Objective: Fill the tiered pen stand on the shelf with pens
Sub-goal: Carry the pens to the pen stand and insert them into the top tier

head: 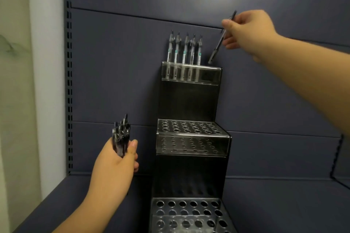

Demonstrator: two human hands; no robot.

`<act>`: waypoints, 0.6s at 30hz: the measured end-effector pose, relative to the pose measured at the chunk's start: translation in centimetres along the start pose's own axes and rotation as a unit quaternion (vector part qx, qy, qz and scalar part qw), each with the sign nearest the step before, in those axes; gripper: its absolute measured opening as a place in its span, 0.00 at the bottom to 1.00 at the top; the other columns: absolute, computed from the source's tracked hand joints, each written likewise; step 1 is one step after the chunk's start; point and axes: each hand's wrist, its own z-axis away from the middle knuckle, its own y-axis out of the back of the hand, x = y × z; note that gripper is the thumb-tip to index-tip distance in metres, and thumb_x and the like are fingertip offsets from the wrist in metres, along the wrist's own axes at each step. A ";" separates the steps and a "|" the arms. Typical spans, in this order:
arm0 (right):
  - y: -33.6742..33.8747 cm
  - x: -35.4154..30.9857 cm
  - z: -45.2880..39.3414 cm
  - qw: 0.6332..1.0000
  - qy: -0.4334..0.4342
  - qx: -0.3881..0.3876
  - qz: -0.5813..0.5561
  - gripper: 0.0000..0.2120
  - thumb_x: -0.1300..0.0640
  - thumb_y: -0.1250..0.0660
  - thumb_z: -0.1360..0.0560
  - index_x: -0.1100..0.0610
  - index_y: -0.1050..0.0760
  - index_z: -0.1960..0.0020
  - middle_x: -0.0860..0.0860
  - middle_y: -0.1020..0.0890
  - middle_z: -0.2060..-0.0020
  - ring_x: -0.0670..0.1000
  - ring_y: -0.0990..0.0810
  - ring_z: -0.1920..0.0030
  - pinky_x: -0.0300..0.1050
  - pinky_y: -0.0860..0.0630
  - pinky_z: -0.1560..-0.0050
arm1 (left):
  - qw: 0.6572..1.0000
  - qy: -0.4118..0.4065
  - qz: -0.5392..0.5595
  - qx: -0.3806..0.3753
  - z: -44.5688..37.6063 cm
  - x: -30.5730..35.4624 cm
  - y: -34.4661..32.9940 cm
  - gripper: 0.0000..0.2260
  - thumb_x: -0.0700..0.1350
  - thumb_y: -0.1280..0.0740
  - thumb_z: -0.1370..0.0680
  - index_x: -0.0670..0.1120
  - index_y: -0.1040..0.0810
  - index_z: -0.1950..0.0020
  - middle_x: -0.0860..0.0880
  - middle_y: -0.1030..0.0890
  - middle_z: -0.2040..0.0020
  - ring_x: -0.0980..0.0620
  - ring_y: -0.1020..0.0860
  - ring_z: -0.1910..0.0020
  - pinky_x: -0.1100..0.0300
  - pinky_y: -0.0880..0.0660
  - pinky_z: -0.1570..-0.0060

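1. One pale wall [17,81] borders the dark blue shelf [274,204].
2. Left hand [115,162] grips a pen bundle [121,138].
3. Tiered pen stand [189,166] holds five pens [184,49] on top.
4. Right hand [248,28] pinches a pen [219,43] above it.

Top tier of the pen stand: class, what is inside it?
Five pens stand upright in the top tier, filling its left and middle. Their lower ends show blurred through the clear front. The holes beneath them cannot be seen.
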 end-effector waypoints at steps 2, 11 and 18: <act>-0.6 0.2 -0.5 1.000 -0.015 -0.025 0.009 0.12 0.52 0.31 0.19 0.59 0.23 0.56 0.58 0.18 0.63 0.51 0.16 0.67 0.45 0.17 0.62 | 1.000 0.003 -0.004 0.002 -0.2 -0.2 0.0 0.07 0.46 0.34 0.19 0.44 0.26 0.54 0.46 0.22 0.65 0.52 0.24 0.69 0.55 0.23 0.64; -2.0 -0.9 -2.5 0.986 -0.048 -0.103 0.120 0.14 0.51 0.29 0.21 0.62 0.21 0.44 0.56 0.15 0.58 0.46 0.18 0.72 0.39 0.23 0.71 | 1.000 0.011 -0.025 0.001 -0.4 -0.9 -0.1 0.05 0.45 0.33 0.20 0.45 0.24 0.54 0.45 0.21 0.65 0.51 0.22 0.70 0.55 0.24 0.64; -2.3 -1.7 -1.9 0.945 -0.073 -0.215 0.235 0.10 0.52 0.27 0.22 0.60 0.18 0.49 0.53 0.13 0.58 0.47 0.22 0.67 0.38 0.29 0.68 | 0.999 0.021 -0.029 -0.003 -0.5 -1.0 -0.2 0.05 0.44 0.33 0.20 0.45 0.24 0.55 0.44 0.22 0.66 0.50 0.23 0.71 0.53 0.23 0.66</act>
